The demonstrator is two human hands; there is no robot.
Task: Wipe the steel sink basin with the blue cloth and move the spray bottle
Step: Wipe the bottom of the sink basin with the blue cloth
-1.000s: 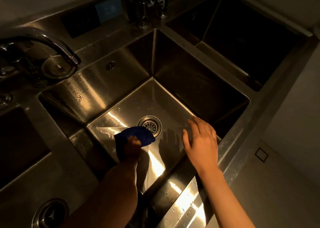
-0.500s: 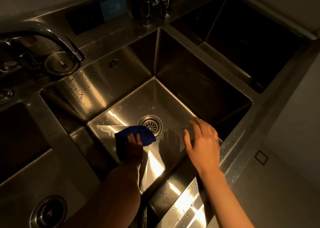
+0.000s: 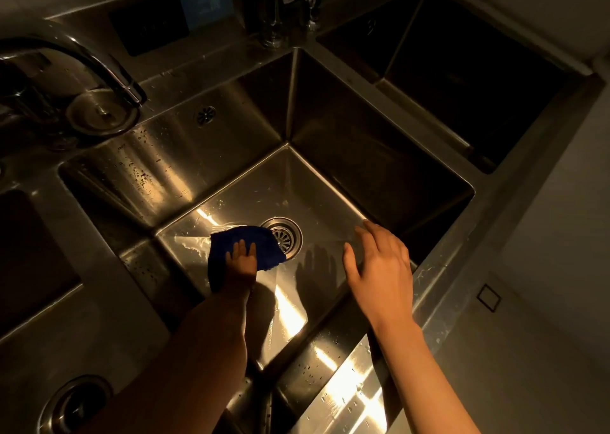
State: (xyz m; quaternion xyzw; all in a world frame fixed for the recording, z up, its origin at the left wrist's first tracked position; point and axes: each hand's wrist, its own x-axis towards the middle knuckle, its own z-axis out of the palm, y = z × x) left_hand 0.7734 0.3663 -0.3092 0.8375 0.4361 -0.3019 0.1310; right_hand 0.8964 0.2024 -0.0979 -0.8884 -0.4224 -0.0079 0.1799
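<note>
A: What's in the basin (image 3: 204, 156)?

B: The cloth (image 3: 264, 245), lying on its floor just left of the round drain (image 3: 284, 237), its edge touching the drain's rim. The left hand (image 3: 242, 262) presses down on it with straight fingers laid flat; nothing is curled round it.

A: And the right hand (image 3: 379, 268)?

B: Above the basin's front right part, fingers spread and loose, its grip on nothing. Its shadow falls on the floor between the two hands.

A: The spray bottle?

B: I can't pick one out. Dim upright fittings (image 3: 287, 0) stand at the back edge of the bench (image 3: 350, 397), too dark to tell apart.

A: Other basins?

B: A second one (image 3: 462, 70) at the back right, deep in shadow, contents not visible. Another drain (image 3: 74, 404) at the front left corner.

A: The surface?

B: Brushed steel all over, square-cornered, beaded with water drops on the back wall and front edge, with warm streaks of light. A small round overflow grille (image 3: 205, 115) sits in the back wall. A curved tap (image 3: 82, 63) arches in from the left over a round steel disc (image 3: 99, 113). Pale floor (image 3: 544, 301) on the right.
</note>
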